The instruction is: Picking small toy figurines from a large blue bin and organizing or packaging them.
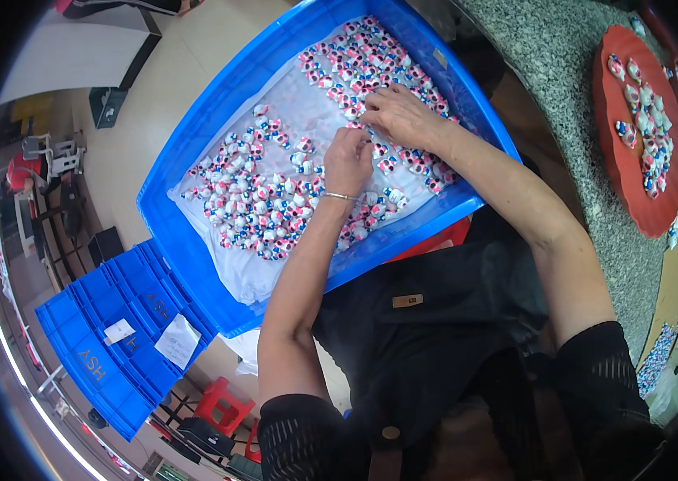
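Several small painted figurines, white with pink, blue and black, lie in a blue plastic crate (467,108) lined with a white cloth (236,271). They form one pile (263,204) at the left and another pile (371,56) along the far right side. My left hand (348,163), a bangle at its wrist, is closed with bent fingers over the middle of the cloth, between the piles. Close beside it, my right hand (403,118) curls its fingers down at the edge of the right pile. The fingertips of both hands are turned away, so what they pinch is hidden.
A red scalloped tray (607,128) with more figurines stands on a speckled grey counter (547,48) at the right. Stacked blue crates (126,325) are at the lower left, with papers on them. A red stool (222,407) stands on the floor behind.
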Available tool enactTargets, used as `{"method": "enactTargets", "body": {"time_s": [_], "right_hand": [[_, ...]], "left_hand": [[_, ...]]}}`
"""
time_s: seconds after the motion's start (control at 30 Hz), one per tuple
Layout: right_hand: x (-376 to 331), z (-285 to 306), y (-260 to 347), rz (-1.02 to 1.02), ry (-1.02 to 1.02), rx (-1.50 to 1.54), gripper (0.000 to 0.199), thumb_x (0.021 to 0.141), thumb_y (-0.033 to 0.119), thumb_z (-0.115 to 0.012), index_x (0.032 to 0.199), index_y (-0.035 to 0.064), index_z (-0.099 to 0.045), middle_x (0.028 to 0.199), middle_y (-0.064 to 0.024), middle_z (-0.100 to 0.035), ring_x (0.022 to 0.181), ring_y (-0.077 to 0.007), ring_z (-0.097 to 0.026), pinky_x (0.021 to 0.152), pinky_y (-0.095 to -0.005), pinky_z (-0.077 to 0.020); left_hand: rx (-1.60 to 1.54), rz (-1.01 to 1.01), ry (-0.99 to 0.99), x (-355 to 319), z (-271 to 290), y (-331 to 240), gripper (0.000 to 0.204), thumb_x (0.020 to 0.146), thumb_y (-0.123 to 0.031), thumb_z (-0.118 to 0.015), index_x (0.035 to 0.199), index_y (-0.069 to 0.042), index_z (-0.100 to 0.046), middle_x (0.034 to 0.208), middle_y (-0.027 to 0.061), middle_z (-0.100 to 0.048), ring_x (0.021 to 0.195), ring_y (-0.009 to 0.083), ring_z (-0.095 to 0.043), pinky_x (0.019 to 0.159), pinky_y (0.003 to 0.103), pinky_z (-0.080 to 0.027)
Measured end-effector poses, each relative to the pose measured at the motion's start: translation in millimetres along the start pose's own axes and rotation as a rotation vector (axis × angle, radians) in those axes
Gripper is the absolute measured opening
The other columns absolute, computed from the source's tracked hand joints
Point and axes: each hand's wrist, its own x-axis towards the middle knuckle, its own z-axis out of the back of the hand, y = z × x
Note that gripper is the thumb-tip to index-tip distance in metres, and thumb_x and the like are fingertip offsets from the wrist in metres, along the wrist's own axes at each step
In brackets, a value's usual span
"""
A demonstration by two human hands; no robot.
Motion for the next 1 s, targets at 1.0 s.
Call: {"method": "enactTargets", "body": {"time_s": [1.0], "right_hand": [[5, -1, 15, -0.092, 0.049, -0.082, 0.035, 0.070, 0.026, -0.075, 0.098, 0.0102, -0.063, 0.105, -0.0096, -0.056, 0.106, -0.0280, -0.054, 0.089, -0.0454, -0.0423]], "left_hand": [[0.030, -0.379, 0.277, -26, 40, -26, 0.023, 0.071, 0.002, -0.063, 0.092, -0.007, -0.060, 0.091, 0.0095, -0.057, 0.085, 0.0266, -0.056, 0.072, 0.036, -0.047]]}}
